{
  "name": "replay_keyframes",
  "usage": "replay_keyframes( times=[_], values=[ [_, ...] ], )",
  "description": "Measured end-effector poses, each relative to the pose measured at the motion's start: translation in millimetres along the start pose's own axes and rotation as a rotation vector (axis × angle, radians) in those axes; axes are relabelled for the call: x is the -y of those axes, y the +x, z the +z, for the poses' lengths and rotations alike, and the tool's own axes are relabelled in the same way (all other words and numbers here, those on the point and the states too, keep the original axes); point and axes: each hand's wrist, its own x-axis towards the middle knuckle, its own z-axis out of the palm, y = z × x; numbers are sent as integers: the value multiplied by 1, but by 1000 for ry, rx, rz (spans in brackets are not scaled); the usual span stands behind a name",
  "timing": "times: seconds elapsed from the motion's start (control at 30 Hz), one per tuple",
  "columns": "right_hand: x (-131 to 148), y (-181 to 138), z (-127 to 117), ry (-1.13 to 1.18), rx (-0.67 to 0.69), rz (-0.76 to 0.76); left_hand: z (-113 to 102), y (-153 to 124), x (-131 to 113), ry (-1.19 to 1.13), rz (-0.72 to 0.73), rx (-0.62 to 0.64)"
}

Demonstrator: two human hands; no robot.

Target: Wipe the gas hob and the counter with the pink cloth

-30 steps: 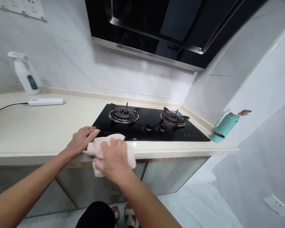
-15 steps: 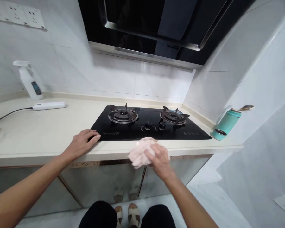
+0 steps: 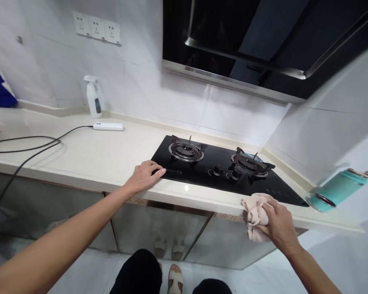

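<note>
My right hand [image 3: 280, 224] grips a crumpled pale pink cloth [image 3: 255, 214] against the front edge of the counter, just below the right part of the hob. The cloth hangs partly over that edge. On the front left corner of the black gas hob [image 3: 199, 175] rests my left hand [image 3: 145, 175], its fingers stretched out and holding nothing. Two burners, the left burner [image 3: 187, 150] and the right burner [image 3: 252, 164], carry dark pan supports. A pair of black control knobs [image 3: 218, 170] sits between them.
A teal flask-like container [image 3: 339, 190] stands at the counter's right end. Leftward are a white spray bottle [image 3: 93, 100] and a white power strip-like device [image 3: 108, 127] with a black cable [image 3: 59, 141]. The black range hood [image 3: 233, 49] hangs above. Something blue [image 3: 0, 87] shows far left.
My right hand has moved the cloth rightward along the counter's front edge. The view has swung left, bringing the cable loop and blue thing into sight. My left hand stays at the hob's corner.
</note>
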Motion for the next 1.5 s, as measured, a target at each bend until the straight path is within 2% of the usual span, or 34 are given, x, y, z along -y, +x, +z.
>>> replay_keyframes(
  times=[0.07,0.13,0.2,0.3,0.4,0.47,0.5,0.53,0.6,0.67,0.73,0.8,0.87,0.97,1.03,1.13,1.23,1.33,1.43,1.5],
  values=[
    [36,11,2,-51,50,-163,0,-2,-1,-3,2,13],
    [90,28,5,-73,69,-265,2,-3,-1,-2,-3,21],
    [159,49,9,-33,73,-318,3,-2,0,-17,-2,17],
    [269,81,12,98,151,-358,5,-2,4,-62,22,-27],
    [353,103,14,166,216,-366,5,-10,2,-129,75,-215],
    [382,112,16,192,231,-373,7,-24,-5,-146,147,-359],
    [389,115,16,205,239,-375,9,-33,-9,-136,197,-388],
    [390,118,17,225,253,-379,12,-41,-13,-114,259,-372],
    [378,121,15,315,302,-426,22,-56,-19,-54,399,-243],
    [351,122,10,490,372,-535,32,-63,-21,19,495,-100],
    [315,121,3,679,429,-599,41,-63,-22,106,536,-12],
    [272,119,-3,781,405,-490,47,-61,-22,213,535,20],
    [226,116,-5,789,290,-273,49,-58,-25,327,508,13],
    [163,112,0,642,110,-22,51,-56,-40,443,443,-1],
    [134,108,10,490,82,91,56,-54,-55,488,383,25],
    [118,101,29,301,112,162,74,-52,-88,515,331,72],
    [120,93,44,183,88,93,107,-47,-127,484,432,60],
    [118,87,52,137,41,145,140,-38,-161,486,495,43],
    [112,84,59,102,72,161,153,-32,-171,494,534,23],
    [107,84,63,94,113,163,145,-33,-158,497,591,9]
  ],
)
